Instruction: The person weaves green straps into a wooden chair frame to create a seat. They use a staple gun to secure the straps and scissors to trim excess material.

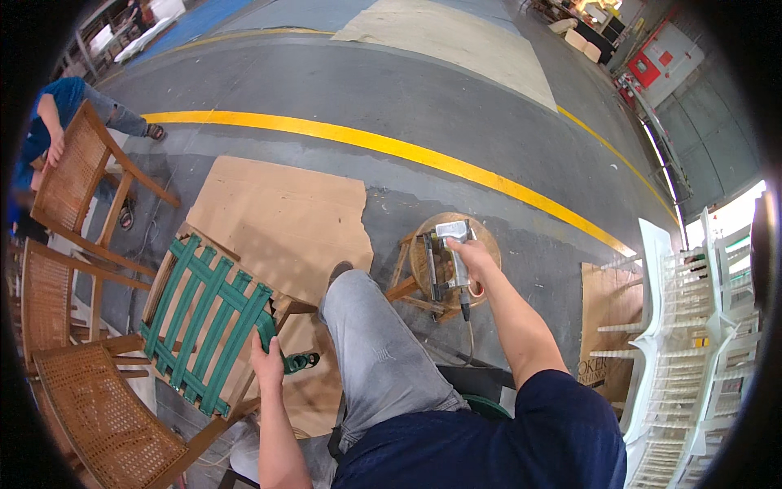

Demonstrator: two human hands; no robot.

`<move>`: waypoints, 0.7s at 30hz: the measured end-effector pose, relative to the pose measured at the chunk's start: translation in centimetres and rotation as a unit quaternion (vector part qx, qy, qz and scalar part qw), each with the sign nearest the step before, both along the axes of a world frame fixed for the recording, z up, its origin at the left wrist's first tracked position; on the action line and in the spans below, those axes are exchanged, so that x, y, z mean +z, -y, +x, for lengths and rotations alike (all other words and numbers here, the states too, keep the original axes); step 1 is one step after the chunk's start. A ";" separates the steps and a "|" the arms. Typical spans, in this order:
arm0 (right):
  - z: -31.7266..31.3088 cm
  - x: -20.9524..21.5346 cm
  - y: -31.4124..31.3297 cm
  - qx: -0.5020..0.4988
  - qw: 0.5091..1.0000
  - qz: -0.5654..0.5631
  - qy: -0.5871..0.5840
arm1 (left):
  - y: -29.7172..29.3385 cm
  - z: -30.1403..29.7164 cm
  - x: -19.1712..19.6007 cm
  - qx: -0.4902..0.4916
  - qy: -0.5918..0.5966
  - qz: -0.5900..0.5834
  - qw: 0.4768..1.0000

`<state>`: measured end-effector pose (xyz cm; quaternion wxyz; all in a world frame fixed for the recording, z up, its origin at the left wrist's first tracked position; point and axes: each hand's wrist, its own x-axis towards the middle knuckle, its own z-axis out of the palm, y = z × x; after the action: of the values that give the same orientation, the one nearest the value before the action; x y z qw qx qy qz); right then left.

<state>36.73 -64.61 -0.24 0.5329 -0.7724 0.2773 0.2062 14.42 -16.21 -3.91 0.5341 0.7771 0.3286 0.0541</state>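
Note:
A wooden chair frame stands on my left, with green webbing straps [208,318] woven across its seat. At the seat's near right edge, my left hand [267,363] is closed on a strap of the same green webbing. A curled green piece [301,361] shows just right of that hand, over the cardboard. My right hand [474,257] is wrapped round a silver and black air stapler [450,236] with a hose at its grip. The stapler is over a round wooden stool [482,232]; whether it touches the top, I cannot tell.
Cane-panelled chairs [106,407] crowd the left. Beyond them a person in blue [49,122] grips one chair. Flat cardboard [277,212] covers the floor ahead. White woven-strap furniture frames [684,342] stand stacked on the right. An air hose [470,342] trails below the stool. A yellow line [358,134] crosses the floor.

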 end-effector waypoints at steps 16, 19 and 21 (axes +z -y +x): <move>-8.7 0.0 10.1 0.103 0.952 -0.275 0.082 | 0.0 -2.4 2.6 0.064 0.039 -0.481 0.873; -8.8 3.4 5.3 0.078 0.995 -0.025 0.053 | -3.8 -2.9 5.0 0.103 0.065 -0.419 0.900; -7.6 6.1 0.0 0.118 0.977 0.090 0.151 | -5.4 -1.1 6.3 0.095 0.091 -0.413 0.901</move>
<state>29.15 -64.65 5.84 0.6077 -0.7708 0.0811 0.1730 13.31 -10.79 2.36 0.8268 0.4437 0.3441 0.0345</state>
